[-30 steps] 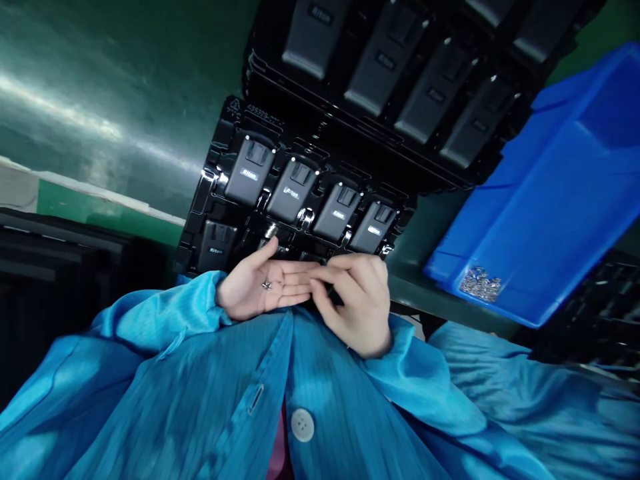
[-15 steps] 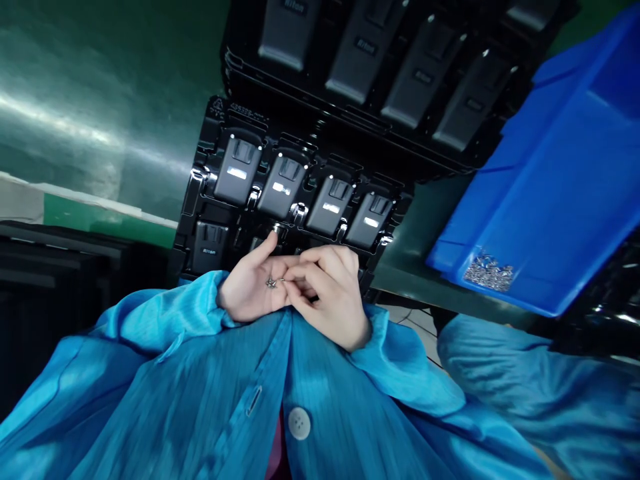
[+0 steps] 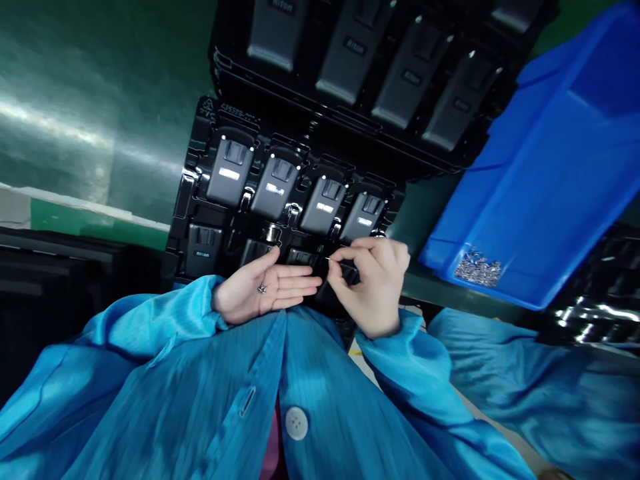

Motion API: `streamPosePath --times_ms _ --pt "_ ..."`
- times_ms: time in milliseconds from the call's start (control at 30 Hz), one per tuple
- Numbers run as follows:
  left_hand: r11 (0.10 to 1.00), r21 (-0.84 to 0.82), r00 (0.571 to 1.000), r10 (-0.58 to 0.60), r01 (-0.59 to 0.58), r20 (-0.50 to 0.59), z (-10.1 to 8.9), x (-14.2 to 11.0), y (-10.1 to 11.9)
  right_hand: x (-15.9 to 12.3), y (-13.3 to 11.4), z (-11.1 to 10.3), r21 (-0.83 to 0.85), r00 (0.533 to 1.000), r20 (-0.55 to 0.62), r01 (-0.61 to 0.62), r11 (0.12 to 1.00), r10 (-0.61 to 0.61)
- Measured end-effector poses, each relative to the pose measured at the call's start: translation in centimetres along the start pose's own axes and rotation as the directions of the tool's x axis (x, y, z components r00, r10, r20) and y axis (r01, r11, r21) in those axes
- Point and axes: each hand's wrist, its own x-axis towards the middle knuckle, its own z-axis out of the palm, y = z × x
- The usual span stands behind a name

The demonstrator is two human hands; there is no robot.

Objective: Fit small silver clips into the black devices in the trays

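- Keeping left hand (image 3: 267,287) palm up, fingers straight, thumb apart; not gripping, just cradling a few small metal pcs (image 3: 262,289) mid-palm. Not managing an exact ct.
- Pinching one thin metal pc (image 3: 328,259) betw. thumb + index tips of right hand (image 3: 373,287), poking out toward L fingertips; holding hands apart, w/ small gap.
- Hovering w/ both over near part of black tray (image 3: 184,190), partly hiding lower row.
- Seeing four black cases (image 3: 225,190) in upper row, + lower row w/ one at far L in plain view, others part-covered by hands.
- Noting bright dots at upper corners of cases; unable to tell metal pcs from glints.
- Judging progress as partway: having one pc picked out, leaving a few on palm, plus a heap (image 3: 477,268) in blue bin (image 3: 540,167) at R. Not touching any case w/ the pinched pc; unable to confirm any case as finished.
- Seeing more cases in 2nd tray (image 3: 300,93) beyond, apparently untouched by either hand.
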Motion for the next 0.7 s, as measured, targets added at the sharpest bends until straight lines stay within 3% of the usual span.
streamPosePath --times_ms 133,400,700 --pt "0.999 0.032 1.0 0.001 0.0 -0.013 0.0 -0.1 0.0 -0.5 0.5 0.9 -0.125 0.996 0.085 0.044 0.991 -0.034" --pt "0.998 0.064 1.0 0.024 -0.025 0.008 0.0 0.0 -0.1 0.1 -0.2 1.3 -0.229 0.989 0.121 0.107 0.967 -0.081" --pt "0.998 0.05 0.999 0.039 -0.04 0.003 0.2 0.1 0.0 -0.6 -0.6 1.5 -0.273 0.989 0.052 0.149 0.951 -0.14"
